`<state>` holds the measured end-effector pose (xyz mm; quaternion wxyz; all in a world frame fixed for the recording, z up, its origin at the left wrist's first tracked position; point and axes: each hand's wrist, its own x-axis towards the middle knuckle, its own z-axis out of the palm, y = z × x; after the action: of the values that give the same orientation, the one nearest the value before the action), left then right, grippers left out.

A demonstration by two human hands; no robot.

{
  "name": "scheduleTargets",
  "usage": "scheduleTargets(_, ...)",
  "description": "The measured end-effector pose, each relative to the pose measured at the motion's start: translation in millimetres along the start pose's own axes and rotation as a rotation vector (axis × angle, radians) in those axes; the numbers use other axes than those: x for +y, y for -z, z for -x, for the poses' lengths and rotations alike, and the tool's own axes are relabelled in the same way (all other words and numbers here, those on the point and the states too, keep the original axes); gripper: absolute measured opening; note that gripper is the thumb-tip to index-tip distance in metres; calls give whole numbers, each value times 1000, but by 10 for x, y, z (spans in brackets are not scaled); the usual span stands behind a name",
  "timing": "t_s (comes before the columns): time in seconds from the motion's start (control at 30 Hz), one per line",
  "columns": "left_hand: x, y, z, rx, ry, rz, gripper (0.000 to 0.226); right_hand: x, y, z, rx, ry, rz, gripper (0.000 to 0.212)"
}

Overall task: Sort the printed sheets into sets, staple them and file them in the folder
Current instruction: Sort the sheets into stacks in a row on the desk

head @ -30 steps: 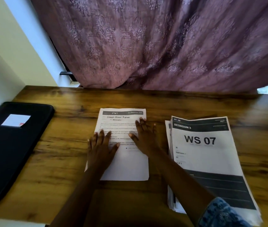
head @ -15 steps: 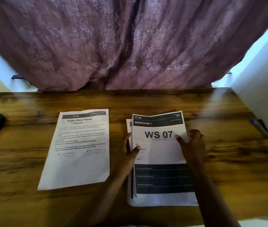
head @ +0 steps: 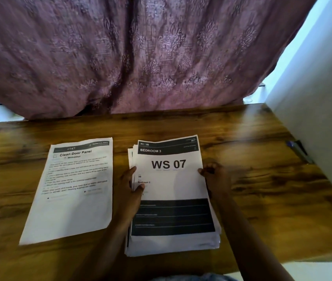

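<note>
A thick stack of printed sheets [head: 173,211] lies on the wooden desk, its top page reading "WS 07" and "BEDROOM 3". My left hand [head: 129,187] grips the stack's left edge, thumb on top of the page. My right hand [head: 214,176] holds the right edge of the top sheets, fingers curled at the paper's side. A single sheet headed "Clean Door Panel" [head: 74,189] lies flat to the left, apart from both hands. The folder is out of view.
The wooden desk [head: 262,189] runs to a white wall on the right, where a blue pen [head: 299,151] lies along the edge. A purple patterned curtain [head: 140,57] hangs behind the desk.
Both hands left the "Clean Door Panel" sheet and moved right onto the "WS 07" stack. The view swung right, so the black folder dropped out of view.
</note>
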<state>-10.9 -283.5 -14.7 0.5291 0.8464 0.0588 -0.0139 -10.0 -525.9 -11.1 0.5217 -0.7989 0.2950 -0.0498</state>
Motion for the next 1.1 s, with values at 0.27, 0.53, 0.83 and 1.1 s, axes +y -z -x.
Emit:
scheduleTargets(0.27, 424, -104, -10, 110, -224, -304, 76, -60, 263, -100, 90, 90, -37, 10)
scheduleTargets(0.53, 1052, -967, -243, -149, -14, 283, 64, -76, 1309, -554, 68, -20, -373, 7)
scheduleTargets(0.83, 1315, -2015, -242, -84, 115, 342, 30, 622, 2549, -1523, 280, 156, 602, 29)
scheduleTargets(1.1, 1323, -2123, -338, 7, 134, 368, 32, 581, 2617, -1629, 192, 218, 726, 27)
